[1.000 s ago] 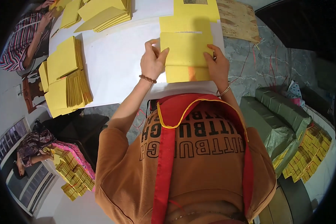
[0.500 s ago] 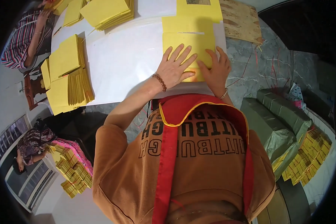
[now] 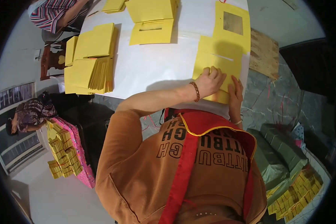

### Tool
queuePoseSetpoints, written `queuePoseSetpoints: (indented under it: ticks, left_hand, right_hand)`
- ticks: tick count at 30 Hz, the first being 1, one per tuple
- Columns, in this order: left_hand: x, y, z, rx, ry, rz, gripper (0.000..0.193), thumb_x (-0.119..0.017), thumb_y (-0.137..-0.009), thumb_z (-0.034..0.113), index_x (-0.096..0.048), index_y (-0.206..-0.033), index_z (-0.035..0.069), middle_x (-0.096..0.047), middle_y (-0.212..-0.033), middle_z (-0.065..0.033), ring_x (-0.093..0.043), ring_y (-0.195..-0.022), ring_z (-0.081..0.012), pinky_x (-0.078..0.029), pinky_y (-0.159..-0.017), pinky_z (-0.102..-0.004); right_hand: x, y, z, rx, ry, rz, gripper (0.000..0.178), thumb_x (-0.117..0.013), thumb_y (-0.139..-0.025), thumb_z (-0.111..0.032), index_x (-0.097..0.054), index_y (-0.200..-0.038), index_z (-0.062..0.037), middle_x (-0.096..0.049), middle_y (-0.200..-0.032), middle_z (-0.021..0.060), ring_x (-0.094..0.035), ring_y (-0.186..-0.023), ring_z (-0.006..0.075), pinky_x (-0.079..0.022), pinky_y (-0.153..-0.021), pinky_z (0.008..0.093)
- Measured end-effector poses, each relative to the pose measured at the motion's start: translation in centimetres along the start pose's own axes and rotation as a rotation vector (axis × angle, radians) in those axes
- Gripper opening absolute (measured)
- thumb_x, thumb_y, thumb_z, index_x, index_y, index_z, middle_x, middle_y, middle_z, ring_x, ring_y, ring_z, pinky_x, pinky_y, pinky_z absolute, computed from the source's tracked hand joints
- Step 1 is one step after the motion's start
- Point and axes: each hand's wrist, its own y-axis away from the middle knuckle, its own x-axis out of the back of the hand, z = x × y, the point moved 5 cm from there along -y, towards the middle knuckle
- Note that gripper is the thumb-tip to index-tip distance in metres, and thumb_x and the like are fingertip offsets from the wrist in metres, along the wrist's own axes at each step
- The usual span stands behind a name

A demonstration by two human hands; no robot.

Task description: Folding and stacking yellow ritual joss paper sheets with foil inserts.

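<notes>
The yellow paper point(image 3: 212, 56) lies near the right end of the white surface point(image 3: 153, 65), under and between our two hands. Starting at the left, we see a striped sleeve point(image 3: 54, 13) of a co-worker at the surface's far corner, then a yellow stack point(image 3: 93, 44) with fanned edges at the near left. A second yellow stack point(image 3: 151, 13) sits farther out, toward the middle, and bare white lies between both stacks and our work.

Our left forearm crosses rightward in front of our chest. Our left hand point(image 3: 211, 81) rests on top of the near half of the paper, its fingers bent and its knuckles raised; we cannot tell whether it pinches a layer or only presses. The paper's long axis runs away from us, leaning slightly right at the far end, so most of its visible length lies beyond the left hand.

Our right hand point(image 3: 236, 91) stands at the paper's right edge, fingers pointing away from us along that edge. Its grip is hidden from us. The left hand is nearer the paper's middle, the right its border. Just beyond, another yellow sheet point(image 3: 246, 27) carries a grey rectangle; a plywood board point(image 3: 265, 54) lies farther right.
</notes>
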Motion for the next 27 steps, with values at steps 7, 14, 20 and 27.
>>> queuePoseSetpoints:
  ticks: [7,14,20,27]
  left_hand:
    - [0.5,-0.4,-3.7,-0.021,0.28,-0.21,0.037,-0.055,-0.073,0.019,-0.054,-0.106,0.002,-0.058,-0.094,-0.0104,-0.056,-0.082,-0.0227,-0.045,-0.068,-0.0306]
    - [1.0,11.5,-17.8,0.552,1.147,-0.724,0.028,-0.052,-0.083,0.017,-0.058,-0.106,0.002,-0.063,-0.077,-0.0106,-0.058,-0.069,-0.0146,-0.047,-0.065,-0.0288]
    - [-0.2,13.0,-24.8,0.653,0.908,-0.609,0.029,-0.052,-0.084,0.016,-0.056,-0.111,0.006,-0.062,-0.092,-0.0177,-0.06,-0.08,-0.0297,-0.047,-0.073,-0.0346]
    - [5.6,8.5,-32.5,0.574,0.572,-0.091,0.03,-0.052,-0.087,0.011,-0.052,-0.116,0.004,-0.063,-0.099,-0.0132,-0.06,-0.09,-0.0205,-0.045,-0.079,-0.0309]
  right_hand:
    - [-0.6,-0.4,0.3,-0.205,-0.64,0.034,0.054,-0.025,-0.097,-0.036,-0.024,-0.136,0.0005,-0.032,-0.137,0.0117,-0.031,-0.126,0.0213,-0.025,-0.103,0.0308]
    - [-0.2,-0.4,3.2,-0.163,-0.501,-0.011,0.046,-0.037,-0.095,-0.024,-0.032,-0.133,-0.0002,-0.036,-0.135,0.0114,-0.035,-0.123,0.0205,-0.027,-0.101,0.0299]
    - [0.1,-0.2,2.1,-0.173,-0.451,0.035,0.042,-0.044,-0.092,-0.015,-0.037,-0.13,0.002,-0.045,-0.128,0.0128,-0.043,-0.114,0.0196,-0.034,-0.095,0.0288]
    - [0.0,-0.2,1.7,-0.181,-0.417,0.029,0.041,-0.044,-0.092,-0.015,-0.037,-0.129,0.0015,-0.044,-0.127,0.0134,-0.043,-0.114,0.0198,-0.033,-0.096,0.0295]
